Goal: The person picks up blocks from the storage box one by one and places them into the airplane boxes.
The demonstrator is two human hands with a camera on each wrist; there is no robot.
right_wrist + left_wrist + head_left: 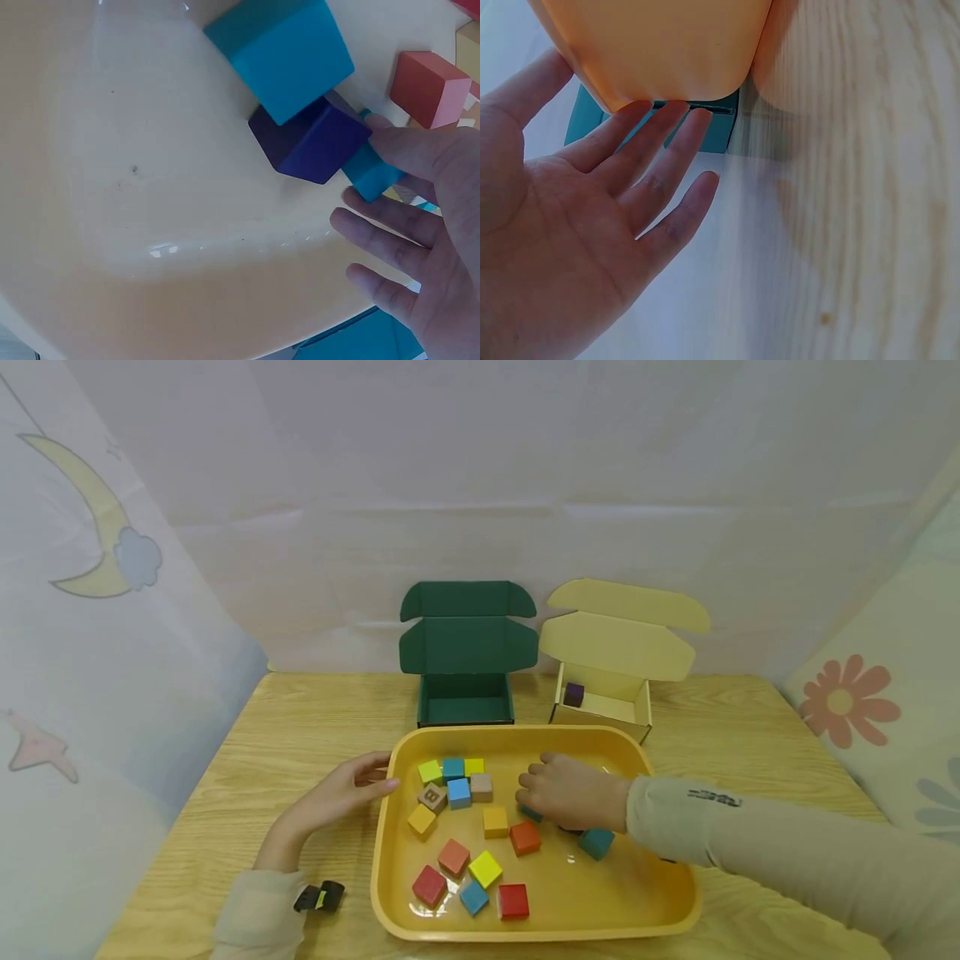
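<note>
A yellow tray [600,927] holds several coloured cubes. Inside it, my right hand [573,793] pinches a teal cube [373,172] between thumb and fingers, its other fingers spread. Right beside that cube lies a dark purple cube [319,142], with a bigger-looking teal cube [285,56] overlapping it in the right wrist view. My left hand [337,797] rests at the tray's left side, thumb at the rim [577,75] and relaxed fingertips touching its outer edge. An orange-red cube [525,837] and a yellow-orange cube [495,822] sit left of my right hand.
Behind the tray stand an open green box [468,710] and an open cream box [611,706] with a purple cube [573,695] inside. More cubes, among them a red cube [513,902] and a wooden letter cube [432,797], lie in the tray's left half. Wooden tabletop [315,710] surrounds it.
</note>
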